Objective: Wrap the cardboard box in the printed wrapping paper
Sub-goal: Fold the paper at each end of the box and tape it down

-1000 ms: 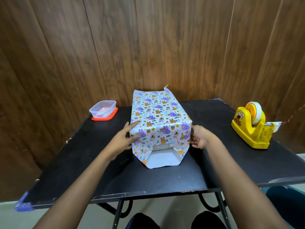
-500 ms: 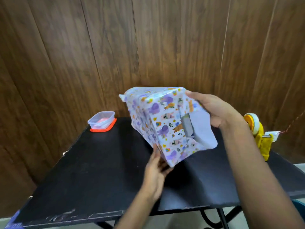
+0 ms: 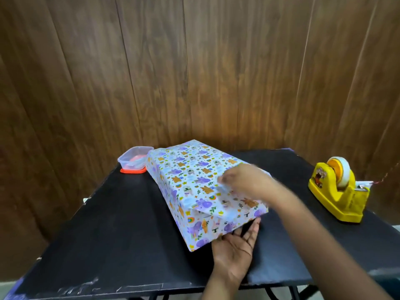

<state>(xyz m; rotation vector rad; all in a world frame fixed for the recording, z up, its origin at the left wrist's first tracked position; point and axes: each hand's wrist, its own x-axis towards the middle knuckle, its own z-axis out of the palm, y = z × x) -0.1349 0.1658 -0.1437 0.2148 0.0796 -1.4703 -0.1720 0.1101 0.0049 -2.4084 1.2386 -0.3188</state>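
Paper-covered box (image 3: 190,182) lay on the table (image 3: 108,234). Left hand (image 3: 233,254), palm up, fingers straight, touched its near end; right hand (image 3: 244,180) rested on top, blurred, finger state indeterminable.

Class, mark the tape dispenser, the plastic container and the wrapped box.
tape dispenser (image 3: 333,198), head view, on its yellow body.
plastic container (image 3: 129,161), head view, on its clear wall.
wrapped box (image 3: 188,167), head view, on its printed top face.

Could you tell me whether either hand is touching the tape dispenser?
No, the tape dispenser stands alone, while the left hand and right hand are at the box.
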